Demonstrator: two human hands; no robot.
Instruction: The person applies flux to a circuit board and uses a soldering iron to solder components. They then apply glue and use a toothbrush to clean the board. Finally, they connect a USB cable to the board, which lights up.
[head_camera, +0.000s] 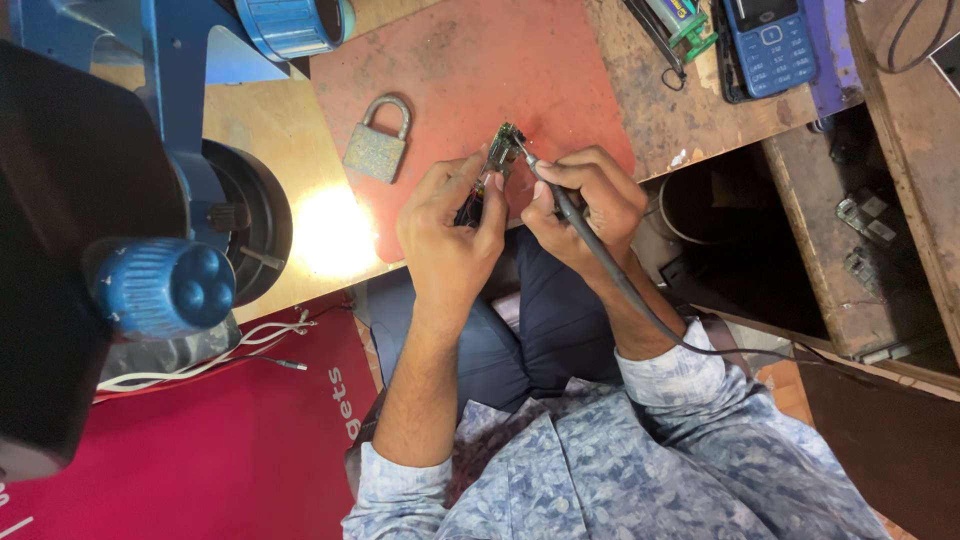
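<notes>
Above the near edge of the red mat (450, 70), a small green circuit board (503, 150) stands tilted, pinched between thumb and fingertips of the left hand (450, 230), its top sticking out beyond them. Right hand (585, 205) clenched pen-style around a grey corded soldering iron (560, 200), tip touching the board's upper edge just beside the left fingertips; cord trails back over the right sleeve. Further out: brass padlock (377, 145) on the mat's left edge, blue microscope (165, 285) at far left, blue keypad phone (770, 45) on the wooden bench (680, 110) upper right.
</notes>
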